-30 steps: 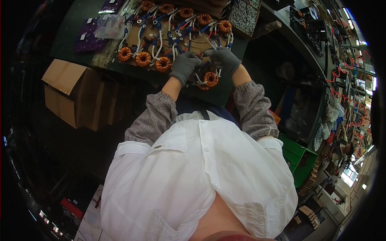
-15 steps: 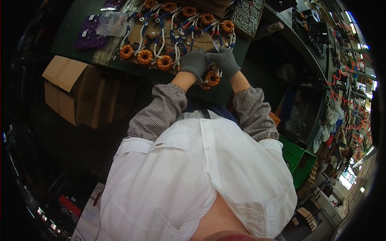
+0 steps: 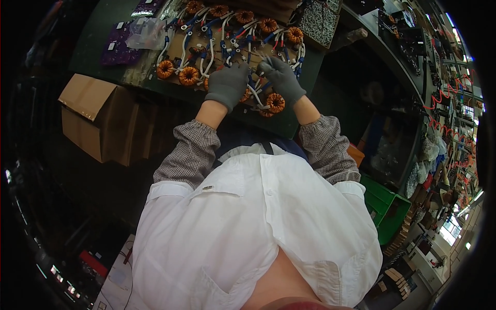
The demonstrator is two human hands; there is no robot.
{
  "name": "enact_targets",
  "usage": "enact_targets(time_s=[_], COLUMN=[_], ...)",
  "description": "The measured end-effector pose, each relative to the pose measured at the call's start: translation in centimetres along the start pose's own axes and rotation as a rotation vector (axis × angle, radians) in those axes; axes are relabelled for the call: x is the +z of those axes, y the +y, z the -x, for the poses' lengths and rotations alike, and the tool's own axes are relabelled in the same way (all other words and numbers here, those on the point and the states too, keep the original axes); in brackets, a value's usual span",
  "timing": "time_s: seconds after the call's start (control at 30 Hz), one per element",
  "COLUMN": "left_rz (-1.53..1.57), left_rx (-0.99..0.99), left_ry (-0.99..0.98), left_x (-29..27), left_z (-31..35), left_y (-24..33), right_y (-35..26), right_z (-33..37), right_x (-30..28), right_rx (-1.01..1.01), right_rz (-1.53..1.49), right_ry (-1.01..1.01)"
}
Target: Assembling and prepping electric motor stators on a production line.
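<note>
My left hand (image 3: pixel 228 85), in a grey glove, is closed over the near row of copper-wound toroid coils and hides part of one. What its fingers hold, if anything, cannot be seen. Opposite it, my right hand (image 3: pixel 283 78), gloved alike, has its fingers pinched together above the wires; a thin blurred shape shows at the tips, too small to name. Just below the hands lies a toroid coil (image 3: pixel 275 103) with white leads. Other coils, such as one at the near left (image 3: pixel 188 76), have white and blue leads ending in ring terminals. They rest on a cardboard sheet (image 3: pixel 176 47).
Purple bags (image 3: pixel 120 45) and a clear plastic bag (image 3: pixel 146 34) lie at the table's left. A box of small metal parts (image 3: pixel 319 23) stands at the far right. An open carton (image 3: pixel 103 116) is at the left, a green crate (image 3: pixel 385 206) low on the right.
My left hand has moved left and slightly nearer, away from my right hand. The right hand has shifted slightly left. The silvery thing seen at its fingers is now blurred.
</note>
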State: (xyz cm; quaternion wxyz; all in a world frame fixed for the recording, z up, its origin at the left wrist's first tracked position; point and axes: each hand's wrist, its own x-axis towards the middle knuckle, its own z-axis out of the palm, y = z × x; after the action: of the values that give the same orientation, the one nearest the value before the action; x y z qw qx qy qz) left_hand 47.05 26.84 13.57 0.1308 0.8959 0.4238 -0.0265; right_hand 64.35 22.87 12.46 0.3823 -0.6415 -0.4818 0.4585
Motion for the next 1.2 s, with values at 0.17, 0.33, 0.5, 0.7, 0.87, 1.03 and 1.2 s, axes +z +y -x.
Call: enact_targets(time_s=[0.17,0.33,0.5,0.7,0.87,1.03,1.2], left_rz=[-0.023,-0.007,0.194,0.262,0.37,0.648,0.78], left_rx=[-0.313,-0.398,-0.535,-0.554,-0.614,-0.574,-0.332], left_ry=[0.055,-0.2,-0.285,-0.222,-0.116,0.157,0.449], left_x=[0.7,-0.7,-0.9,-1.2,0.4,1.4,1.8], left_z=[0.5,-2.1,-3.1,-2.5,-2.7,-1.8,1.4], left_y=[1.6,1.9,1.2,1.3,0.7,-0.1,-2.0], right_y=[1.9,2.9,-0.2,-0.3,-1.6,0.2,2.1], right_z=[-1.7,-2.3,-1.0,-1.1,0.3,-0.3,0.3], right_x=[2.5,3.2,2.1,-0.3,1.0,1.6,1.9], right_rx=[0.089,0.127,0.205,0.141,0.179,0.232,0.044], right_rz=[0.254,0.266,-0.268,-0.219,0.029,0.207,0.195], right_ry=[-0.03,0.038,0.033,0.009,-0.093,-0.141,0.024])
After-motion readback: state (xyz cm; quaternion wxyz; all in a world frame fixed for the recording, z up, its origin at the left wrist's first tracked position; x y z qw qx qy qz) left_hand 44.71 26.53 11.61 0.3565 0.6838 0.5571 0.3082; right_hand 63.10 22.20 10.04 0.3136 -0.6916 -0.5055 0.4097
